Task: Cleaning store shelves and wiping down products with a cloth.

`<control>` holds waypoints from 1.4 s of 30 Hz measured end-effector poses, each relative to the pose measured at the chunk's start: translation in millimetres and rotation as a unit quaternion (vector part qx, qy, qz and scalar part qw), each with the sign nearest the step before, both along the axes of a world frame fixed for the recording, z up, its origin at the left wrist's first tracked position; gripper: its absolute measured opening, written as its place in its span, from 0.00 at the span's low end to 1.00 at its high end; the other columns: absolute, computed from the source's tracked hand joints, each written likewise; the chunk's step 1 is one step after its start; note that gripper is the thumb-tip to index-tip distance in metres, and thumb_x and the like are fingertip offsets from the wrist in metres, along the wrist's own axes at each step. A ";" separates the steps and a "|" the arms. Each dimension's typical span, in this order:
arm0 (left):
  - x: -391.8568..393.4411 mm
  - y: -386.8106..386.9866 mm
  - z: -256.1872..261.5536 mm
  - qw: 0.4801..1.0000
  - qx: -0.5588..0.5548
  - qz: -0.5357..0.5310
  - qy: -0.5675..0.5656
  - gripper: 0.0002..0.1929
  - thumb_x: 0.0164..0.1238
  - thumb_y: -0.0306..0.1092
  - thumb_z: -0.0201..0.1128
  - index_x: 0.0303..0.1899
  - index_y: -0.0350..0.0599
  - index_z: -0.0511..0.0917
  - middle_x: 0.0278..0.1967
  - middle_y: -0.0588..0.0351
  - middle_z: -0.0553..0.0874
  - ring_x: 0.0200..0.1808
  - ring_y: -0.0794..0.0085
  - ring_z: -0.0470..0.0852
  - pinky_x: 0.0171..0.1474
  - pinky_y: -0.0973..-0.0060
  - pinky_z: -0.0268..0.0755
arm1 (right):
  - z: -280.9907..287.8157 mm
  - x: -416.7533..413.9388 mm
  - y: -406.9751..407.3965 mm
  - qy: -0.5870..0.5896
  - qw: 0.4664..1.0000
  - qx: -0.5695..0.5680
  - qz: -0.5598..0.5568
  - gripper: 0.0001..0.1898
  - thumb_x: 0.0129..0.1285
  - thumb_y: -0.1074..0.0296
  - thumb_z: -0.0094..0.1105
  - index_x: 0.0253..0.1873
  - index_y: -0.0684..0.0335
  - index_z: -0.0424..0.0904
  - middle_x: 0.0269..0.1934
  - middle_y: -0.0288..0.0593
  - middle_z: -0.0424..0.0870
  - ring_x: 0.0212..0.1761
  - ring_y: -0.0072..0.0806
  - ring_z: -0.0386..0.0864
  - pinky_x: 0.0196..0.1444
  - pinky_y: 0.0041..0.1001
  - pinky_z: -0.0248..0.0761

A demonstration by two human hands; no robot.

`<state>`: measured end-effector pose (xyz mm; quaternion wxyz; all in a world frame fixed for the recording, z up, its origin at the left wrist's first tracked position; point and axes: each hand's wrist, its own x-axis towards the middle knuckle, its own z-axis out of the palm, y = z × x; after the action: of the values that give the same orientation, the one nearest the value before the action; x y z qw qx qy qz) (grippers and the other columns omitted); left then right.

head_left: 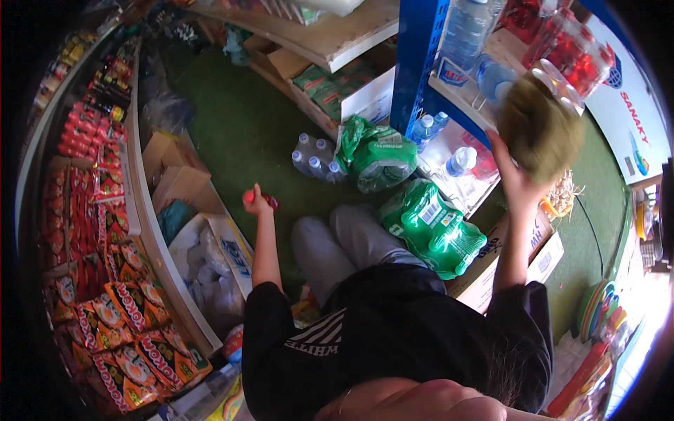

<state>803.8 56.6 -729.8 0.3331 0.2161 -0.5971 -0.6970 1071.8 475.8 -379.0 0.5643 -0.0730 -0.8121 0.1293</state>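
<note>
My left hand [258, 205] is closed around a small red bottle [271, 201] with a red cap, held over the green floor. Raised at the right, my right hand [518, 181] grips an olive-brown cloth [542, 126], blurred by motion, in front of a shelf of drinks. Behind the cloth, a pack of silver-topped cans [559, 87] is partly hidden. Before my knees are a green-wrapped bottle pack [382, 158] with torn, bunched plastic and a second green-wrapped pack [434, 229]. Several clear bottles with pale caps [316, 158] stand beside the first pack.
A blue metal shelf post [418, 63] rises ahead, beside large water bottles [466, 37] and red drink packs [571, 55]. Snack packets [126, 342] fill the left shelf. Open cartons [181, 184] line its foot. A white Sanaky freezer [626, 100] stands at right.
</note>
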 end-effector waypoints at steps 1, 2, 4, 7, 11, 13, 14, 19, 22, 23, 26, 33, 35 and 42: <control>0.1 -19.4 -16.8 0.999 0.002 0.008 -0.033 0.13 0.45 0.27 0.70 0.26 0.42 0.71 0.26 0.63 0.76 0.26 0.77 0.71 0.32 0.75 0.68 | 13.5 -9.7 5.1 -0.015 0.994 0.108 -0.028 0.31 0.38 0.67 0.71 0.50 0.67 0.68 0.45 0.50 0.72 0.47 0.45 0.70 0.49 0.36 0.64; 5.3 -37.3 -33.0 0.998 0.006 0.017 -0.067 0.13 0.44 0.26 0.71 0.26 0.42 0.71 0.26 0.62 0.76 0.27 0.76 0.71 0.32 0.74 0.68 | 22.9 -21.5 -0.6 -0.036 0.992 0.111 -0.041 0.28 0.35 0.69 0.69 0.46 0.67 0.70 0.41 0.51 0.72 0.43 0.47 0.70 0.45 0.37 0.64; 13.2 -35.3 -56.6 0.996 -0.003 -0.026 -0.089 0.13 0.43 0.25 0.71 0.26 0.42 0.71 0.25 0.62 0.76 0.26 0.75 0.71 0.32 0.74 0.68 | 21.0 -28.9 8.1 -0.063 0.997 0.040 -0.009 0.22 0.37 0.74 0.63 0.43 0.65 0.71 0.38 0.49 0.71 0.40 0.46 0.71 0.41 0.35 0.66; 45.3 -38.6 -78.6 0.985 -0.119 -0.081 -0.090 0.14 0.40 0.22 0.70 0.27 0.41 0.71 0.25 0.60 0.76 0.26 0.73 0.72 0.33 0.72 0.68 | 18.2 -28.8 14.0 -0.106 0.993 0.054 -0.019 0.20 0.40 0.78 0.61 0.43 0.67 0.71 0.40 0.53 0.72 0.41 0.47 0.73 0.42 0.33 0.67; 58.4 -6.2 -49.8 0.959 -0.188 -0.084 -0.195 0.14 0.38 0.20 0.68 0.29 0.40 0.72 0.26 0.58 0.76 0.29 0.70 0.74 0.36 0.72 0.69 | 21.6 -35.5 13.5 -0.032 0.997 0.056 0.037 0.18 0.40 0.78 0.59 0.41 0.64 0.71 0.38 0.50 0.71 0.39 0.47 0.72 0.40 0.33 0.67; 62.1 -3.9 -41.3 0.957 -0.212 -0.057 -0.189 0.15 0.38 0.22 0.68 0.31 0.40 0.71 0.27 0.57 0.76 0.30 0.69 0.74 0.37 0.72 0.69 | 21.5 -40.7 22.6 -0.021 0.997 0.066 0.025 0.19 0.39 0.77 0.60 0.42 0.65 0.71 0.40 0.52 0.71 0.40 0.47 0.72 0.41 0.33 0.67; 63.2 -1.1 -38.6 0.953 -0.240 -0.033 -0.183 0.16 0.38 0.23 0.68 0.32 0.40 0.71 0.29 0.56 0.76 0.31 0.67 0.74 0.38 0.72 0.69 | 25.3 -41.5 25.0 0.001 0.998 0.067 0.003 0.20 0.39 0.77 0.61 0.42 0.65 0.70 0.41 0.52 0.71 0.41 0.48 0.72 0.42 0.33 0.67; 53.5 -10.4 -49.9 0.947 -0.211 -0.058 -0.234 0.24 0.38 0.30 0.69 0.40 0.37 0.68 0.39 0.48 0.73 0.38 0.62 0.73 0.42 0.69 0.68 | 35.5 -43.8 47.7 0.098 0.980 0.166 -0.055 0.27 0.40 0.76 0.63 0.50 0.69 0.69 0.46 0.53 0.73 0.47 0.44 0.73 0.48 0.33 0.68; 63.4 42.2 13.6 0.896 -0.305 -0.007 -0.322 0.29 0.40 0.35 0.70 0.45 0.36 0.66 0.46 0.44 0.69 0.48 0.57 0.68 0.49 0.64 0.63 | 58.2 -14.8 54.7 0.122 0.992 0.030 -0.008 0.25 0.45 0.75 0.61 0.51 0.71 0.69 0.48 0.49 0.75 0.48 0.35 0.74 0.50 0.30 0.68; 72.1 71.9 55.3 0.846 -0.386 0.063 -0.362 0.31 0.40 0.37 0.70 0.47 0.36 0.65 0.50 0.43 0.67 0.53 0.55 0.64 0.53 0.61 0.59 | 68.6 -3.3 55.7 0.147 0.987 0.055 -0.047 0.22 0.47 0.75 0.60 0.51 0.71 0.70 0.48 0.47 0.75 0.47 0.32 0.75 0.49 0.29 0.68; 99.5 116.9 138.9 0.920 -0.364 -0.146 -0.015 0.37 0.39 0.38 0.71 0.53 0.37 0.62 0.52 0.44 0.66 0.56 0.54 0.60 0.59 0.60 0.49 | 89.5 4.5 41.5 0.300 0.939 -0.135 0.103 0.17 0.54 0.77 0.55 0.50 0.70 0.70 0.46 0.47 0.76 0.41 0.32 0.78 0.43 0.26 0.73; 194.0 203.0 356.4 0.726 -0.484 -0.419 0.250 0.47 0.31 0.48 0.74 0.58 0.41 0.62 0.52 0.47 0.72 0.54 0.62 0.69 0.59 0.60 0.46 | 65.4 -9.4 -7.2 0.167 0.891 -0.354 0.228 0.23 0.62 0.72 0.49 0.60 0.70 0.58 0.55 0.54 0.67 0.52 0.40 0.72 0.54 0.35 0.69; 207.9 210.0 341.1 0.757 -0.495 -0.389 0.172 0.41 0.30 0.46 0.74 0.52 0.41 0.67 0.40 0.50 0.80 0.45 0.61 0.76 0.57 0.60 0.47 | 37.2 -24.3 -21.4 0.077 0.861 -0.404 0.300 0.24 0.63 0.66 0.47 0.62 0.67 0.55 0.58 0.50 0.64 0.57 0.38 0.67 0.59 0.35 0.63; 210.9 179.5 253.2 0.818 -0.328 -0.465 0.084 0.22 0.32 0.39 0.71 0.34 0.42 0.75 0.28 0.52 0.81 0.33 0.62 0.79 0.46 0.67 0.63 | -28.3 -35.1 -40.4 -0.063 0.374 -0.638 0.670 0.36 0.61 0.41 0.38 0.63 0.67 0.54 0.58 0.58 0.63 0.56 0.52 0.66 0.57 0.49 0.59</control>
<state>1014.7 236.1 -476.6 0.0693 -0.2690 -0.7891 -0.5478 1036.7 435.3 -407.3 0.0265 0.1487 -0.3060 0.9400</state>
